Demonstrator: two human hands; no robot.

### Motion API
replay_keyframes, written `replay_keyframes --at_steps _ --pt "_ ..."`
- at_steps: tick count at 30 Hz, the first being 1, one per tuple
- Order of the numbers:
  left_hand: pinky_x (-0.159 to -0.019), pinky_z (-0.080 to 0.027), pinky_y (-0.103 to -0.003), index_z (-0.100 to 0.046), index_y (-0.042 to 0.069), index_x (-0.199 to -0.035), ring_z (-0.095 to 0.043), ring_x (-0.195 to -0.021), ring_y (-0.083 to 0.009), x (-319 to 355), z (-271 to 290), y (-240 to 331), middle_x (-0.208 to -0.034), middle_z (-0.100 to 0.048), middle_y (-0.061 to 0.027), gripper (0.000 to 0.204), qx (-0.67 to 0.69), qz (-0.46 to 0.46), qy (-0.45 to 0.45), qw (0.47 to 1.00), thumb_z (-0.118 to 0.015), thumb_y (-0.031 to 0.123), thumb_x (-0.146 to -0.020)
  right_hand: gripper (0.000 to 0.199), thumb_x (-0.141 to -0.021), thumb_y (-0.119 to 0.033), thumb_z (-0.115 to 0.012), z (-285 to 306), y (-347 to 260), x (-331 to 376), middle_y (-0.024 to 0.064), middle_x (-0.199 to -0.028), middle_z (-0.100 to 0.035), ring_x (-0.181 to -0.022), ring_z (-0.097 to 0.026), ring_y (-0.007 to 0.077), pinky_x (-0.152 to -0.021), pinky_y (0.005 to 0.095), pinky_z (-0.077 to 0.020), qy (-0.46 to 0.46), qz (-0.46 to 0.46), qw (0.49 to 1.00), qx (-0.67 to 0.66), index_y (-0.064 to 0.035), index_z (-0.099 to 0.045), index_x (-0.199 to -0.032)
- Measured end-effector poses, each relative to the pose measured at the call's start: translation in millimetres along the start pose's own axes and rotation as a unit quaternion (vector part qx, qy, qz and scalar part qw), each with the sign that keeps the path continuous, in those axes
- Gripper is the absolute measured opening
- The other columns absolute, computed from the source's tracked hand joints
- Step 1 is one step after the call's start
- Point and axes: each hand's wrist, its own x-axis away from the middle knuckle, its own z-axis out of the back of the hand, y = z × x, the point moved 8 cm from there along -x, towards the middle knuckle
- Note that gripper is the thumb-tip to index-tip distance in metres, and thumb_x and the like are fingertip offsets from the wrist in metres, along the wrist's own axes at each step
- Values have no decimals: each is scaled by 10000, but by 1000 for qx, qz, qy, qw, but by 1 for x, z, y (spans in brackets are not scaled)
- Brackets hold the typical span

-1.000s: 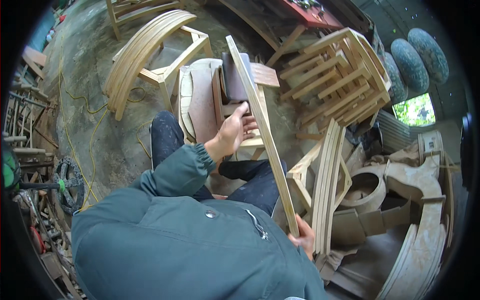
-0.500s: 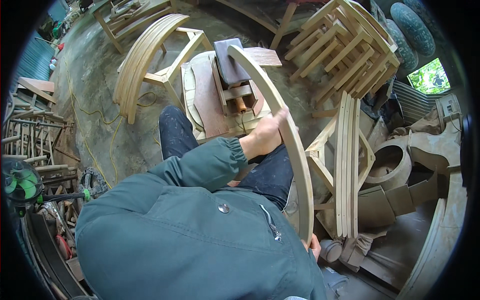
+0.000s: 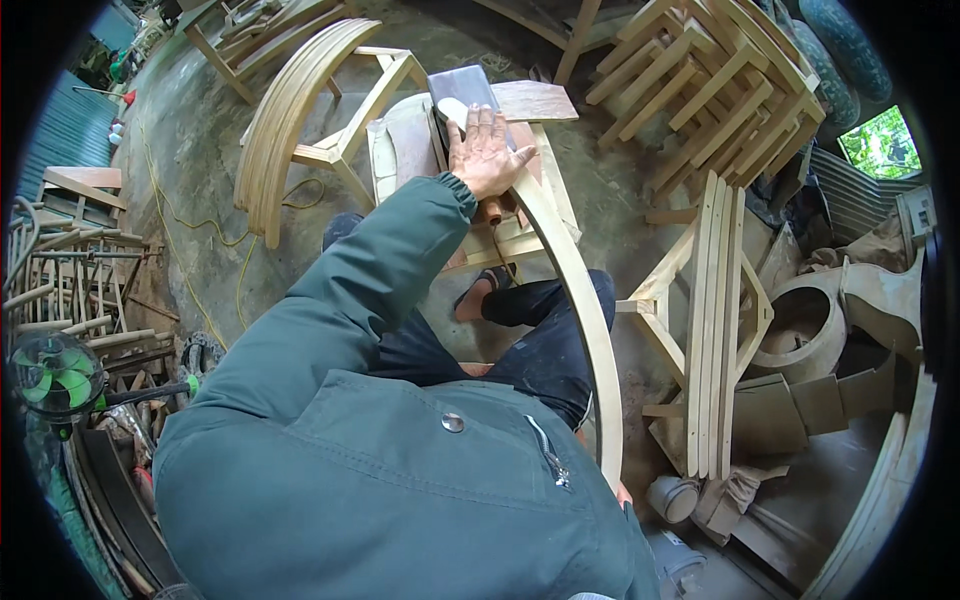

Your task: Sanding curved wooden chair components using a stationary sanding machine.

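Observation:
A long curved wooden strip [image 3: 575, 275] arcs from a grey-topped sanding block [image 3: 465, 88], which looks like an upturned belt sander, back to my right side. My left hand [image 3: 485, 160] lies over the strip's far part, fingers stretched and palm down, pressing it onto the grey top. An orange-brown handle [image 3: 492, 211] sticks out of the block just below that hand. Only a sliver of my right hand [image 3: 624, 495] shows at the strip's near end, where it grips the wood; most of its fingers are hidden.
Curved strips [image 3: 300, 120] rest on a wooden frame at the left. Straight wooden pieces [image 3: 712, 330] lean on another frame at the right, below stacked wooden frames [image 3: 715, 95]. A yellow cord [image 3: 165, 230] crosses the floor. A green-bladed fan [image 3: 60, 375] stands at the lower left.
My left hand has moved from the strip's middle to its far end, opening from a closed grip to lie flat. The right hand stays at the near end. The view has shifted slightly.

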Motion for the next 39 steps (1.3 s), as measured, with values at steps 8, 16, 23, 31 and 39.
replay_keyframes --at_steps 8,16,23,31,39 --pt "-1287 -45 -593 -253 -81 -1619 -108 -1614 -426 -60 2 -19 -1703 -192 -307 940 -10 -43 79 996 -330 670 -1058 549 -978 -533 -728 3 18 -45 19 -836 -669 -714 -610 117 -639 270 -466 54 35 998 11 -16 -625 -1130" --pt "-1310 -31 -509 -205 -62 -1640 -67 -1627 -394 -136 18 -71 -1729 -127 -279 936 -19 -41 56 997 -289 674 -1066 519 -990 -483 -731 -27 -84 -124 61 -788 -664 -654 -636 155 -601 286 -505 15 58 998 26 -12 -576 -1141" --pt "-1310 -78 -506 -234 -59 -1634 -139 -1619 -381 -198 37 -116 -1726 -181 -261 926 -68 -25 57 996 -306 663 -1060 538 -991 -513 -714 -52 -144 -174 115 -730 -654 -552 -629 188 -512 307 -515 -20 25 999 36 -29 -546 -1158" --pt "-1280 -176 -563 -382 -59 -1566 -253 -1584 -380 -248 64 -174 -1675 -308 -261 880 -122 0 76 990 -395 649 -1044 568 -1022 -570 -631 -90 -188 -225 114 -733 -653 -551 -631 181 -516 305 -514 -53 -11 997 54 -28 -548 -1172" --pt "-1285 -140 -603 -389 13 -1606 -220 -1596 -391 -306 72 -254 -1693 -295 -232 848 -157 48 83 983 -388 657 -1053 494 -1063 -532 -567 -128 -225 -285 114 -732 -653 -562 -640 194 -543 312 -519 -86 -49 993 70 -40 -534 -1096"
